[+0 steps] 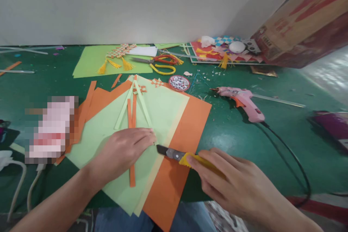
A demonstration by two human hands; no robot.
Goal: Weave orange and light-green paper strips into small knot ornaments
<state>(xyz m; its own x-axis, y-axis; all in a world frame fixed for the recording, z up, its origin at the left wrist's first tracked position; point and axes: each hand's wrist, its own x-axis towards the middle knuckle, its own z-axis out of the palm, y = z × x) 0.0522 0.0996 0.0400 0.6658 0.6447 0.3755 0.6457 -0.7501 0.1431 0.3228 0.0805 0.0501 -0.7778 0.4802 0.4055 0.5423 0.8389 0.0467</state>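
Closest to the table edge, the person's right hand (228,179) is closed around a yellow-handled cutting tool with a dark metal blade (174,154); I cannot tell if its blades are parted. The left hand (127,148) is just beside the blade tip. Its fingers are drawn together on the lower end of a long, narrow, pale green paper strip (143,103), although the exact pinch is hidden from me.

This strip lies slanting over wide pale green paper sheets (163,108). At its upper end it meets a second pale green strip (123,110) and narrow orange paper strips (132,174). In my judgement, the strips are already cut and gathered at the top, but their lower parts lie loose and not yet interlaced.

Just beyond, two small checkered pieces of orange and green paper (157,82) look already woven. To the right, a pink plastic glue gun (244,99) rests on the green tabletop (228,134), apart from both hands. Farther away, scissors with red and yellow handles (150,62) lie near a checkered paper piece with yellow tassels (119,52), which seems complete too.
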